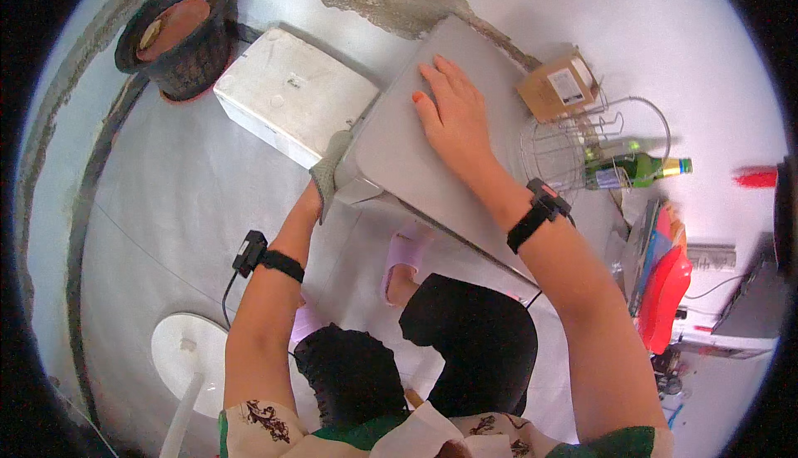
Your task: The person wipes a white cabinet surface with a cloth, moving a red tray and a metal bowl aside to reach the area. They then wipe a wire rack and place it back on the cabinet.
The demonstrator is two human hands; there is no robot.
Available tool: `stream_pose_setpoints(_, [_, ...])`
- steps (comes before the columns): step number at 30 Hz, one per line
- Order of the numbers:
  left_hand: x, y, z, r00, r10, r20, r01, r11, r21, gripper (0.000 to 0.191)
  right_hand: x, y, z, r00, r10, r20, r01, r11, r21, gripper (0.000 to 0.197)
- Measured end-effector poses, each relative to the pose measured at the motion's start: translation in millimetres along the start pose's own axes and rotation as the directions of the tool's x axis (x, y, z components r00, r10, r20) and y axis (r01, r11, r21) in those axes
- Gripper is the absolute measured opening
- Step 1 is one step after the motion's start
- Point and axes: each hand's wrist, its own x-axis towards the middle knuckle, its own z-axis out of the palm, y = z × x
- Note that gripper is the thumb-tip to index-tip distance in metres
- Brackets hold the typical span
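A grey textured cloth (330,168) lies over my left hand (313,201) at the near left corner of a grey tabletop (399,152). Most of that hand is hidden behind the cloth, which it holds against the table's side edge. Flat on the tabletop rests my right hand (458,115), palm down, fingers spread, with nothing in it. Both wrists wear black straps with small devices.
Left of the table stand a white foam box (293,90) and a black plant pot (193,40). Toward the right are a cardboard box (557,87), a wire basket (548,152), a green glass bottle (642,170) and a red plastic item (667,296). A white round base (181,358) stands lower left.
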Motion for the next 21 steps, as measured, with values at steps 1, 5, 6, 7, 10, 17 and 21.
stream_pose_setpoints(1, [-5.0,7.7,9.8,0.999,0.045,-0.013,-0.046,0.998,-0.033,0.046,-1.1,0.7,0.3,1.0,-0.003,-0.013,0.003,1.0,-0.003,0.043])
stream_pose_setpoints(5, [-21.3,46.7,49.4,0.977,0.176,-0.117,-0.188,0.977,-0.101,0.046,-2.5,0.7,1.1,0.999,0.001,-0.039,-0.001,1.0,-0.011,0.044])
stream_pose_setpoints(6, [-25.2,58.0,59.0,0.972,0.178,-0.152,-0.196,0.974,-0.111,0.046,-2.0,1.1,0.4,0.999,0.009,-0.041,-0.01,1.0,-0.013,0.044])
stream_pose_setpoints(7, [-28.3,69.4,67.3,0.97,0.147,-0.196,-0.172,0.978,-0.116,0.046,-1.5,0.8,-0.1,0.999,0.007,-0.041,-0.008,1.0,-0.03,0.043])
stream_pose_setpoints(10, [-30.9,94.7,84.6,0.956,0.167,-0.239,-0.169,0.986,0.013,0.045,-1.5,0.2,-2.7,0.999,0.034,-0.038,-0.037,0.998,-0.058,0.043])
stream_pose_setpoints(17, [23.1,106.2,59.4,0.932,0.311,0.186,-0.356,0.69,0.63,0.044,-6.9,-2.2,-2.7,0.995,0.044,-0.092,-0.043,0.999,0.012,0.044])
stream_pose_setpoints(21, [55.4,94.5,35.7,0.967,0.085,0.239,-0.23,0.689,0.687,0.043,-6.2,-0.9,0.1,0.995,0.043,-0.091,-0.044,0.999,-0.013,0.045])
